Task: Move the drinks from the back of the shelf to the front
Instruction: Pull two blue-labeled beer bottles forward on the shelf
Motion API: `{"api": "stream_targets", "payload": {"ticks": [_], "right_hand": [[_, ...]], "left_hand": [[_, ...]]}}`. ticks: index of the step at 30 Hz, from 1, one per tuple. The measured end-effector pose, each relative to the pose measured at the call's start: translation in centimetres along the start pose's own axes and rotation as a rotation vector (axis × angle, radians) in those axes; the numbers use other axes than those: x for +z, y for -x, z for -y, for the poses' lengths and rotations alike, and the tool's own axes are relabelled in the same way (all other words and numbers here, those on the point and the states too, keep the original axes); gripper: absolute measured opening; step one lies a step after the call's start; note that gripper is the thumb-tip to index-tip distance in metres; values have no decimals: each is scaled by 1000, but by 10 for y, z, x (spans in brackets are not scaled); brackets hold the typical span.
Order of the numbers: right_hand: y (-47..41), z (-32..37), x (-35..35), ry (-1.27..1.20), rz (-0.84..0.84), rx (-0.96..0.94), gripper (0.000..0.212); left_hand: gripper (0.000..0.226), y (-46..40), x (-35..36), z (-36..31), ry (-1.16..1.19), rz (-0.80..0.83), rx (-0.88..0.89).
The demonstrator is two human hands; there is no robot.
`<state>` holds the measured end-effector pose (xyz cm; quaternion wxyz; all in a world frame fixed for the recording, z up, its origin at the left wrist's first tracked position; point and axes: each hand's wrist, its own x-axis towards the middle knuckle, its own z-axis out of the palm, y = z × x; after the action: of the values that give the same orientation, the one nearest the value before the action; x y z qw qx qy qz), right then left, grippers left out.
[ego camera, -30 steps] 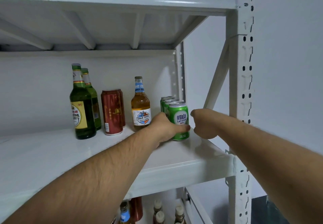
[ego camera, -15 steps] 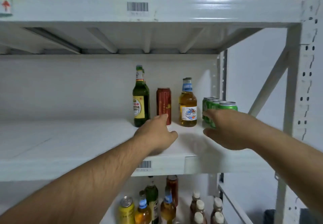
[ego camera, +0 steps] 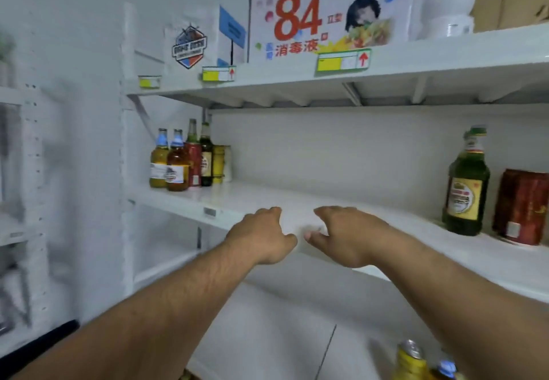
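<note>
A white shelf (ego camera: 297, 201) runs across the view. At its far left end stands a cluster of drinks: two amber bottles (ego camera: 169, 161) with blue caps, a red can (ego camera: 193, 164), green bottles (ego camera: 206, 154) and a yellow can (ego camera: 219, 164). At the right stand a green bottle (ego camera: 466, 183) and a red can (ego camera: 521, 206). My left hand (ego camera: 261, 235) and my right hand (ego camera: 341, 234) hover side by side over the bare middle of the shelf front, fingers loosely spread, holding nothing.
The shelf above carries a white box (ego camera: 190, 42) with a badge logo, a large "84" carton (ego camera: 326, 22) and price tags. A white upright post (ego camera: 127, 142) bounds the shelf on the left. A yellow can (ego camera: 411, 360) shows on the lower shelf.
The view has swung left along the shelf. Both hands left the green cans at the right end and now hover over the bare middle, holding nothing.
</note>
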<state>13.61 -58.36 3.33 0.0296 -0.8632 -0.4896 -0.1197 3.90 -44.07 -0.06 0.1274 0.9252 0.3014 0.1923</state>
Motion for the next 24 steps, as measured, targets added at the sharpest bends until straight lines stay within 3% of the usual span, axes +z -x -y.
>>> {"api": "stream_targets", "payload": {"ticks": [9, 24], "right_hand": [[-86, 117, 9, 27, 30, -124, 65], [-236, 176, 38, -31, -44, -291, 60]], "left_hand": [[77, -7, -40, 120, 31, -60, -223], [73, -91, -60, 226, -88, -116, -355]]}}
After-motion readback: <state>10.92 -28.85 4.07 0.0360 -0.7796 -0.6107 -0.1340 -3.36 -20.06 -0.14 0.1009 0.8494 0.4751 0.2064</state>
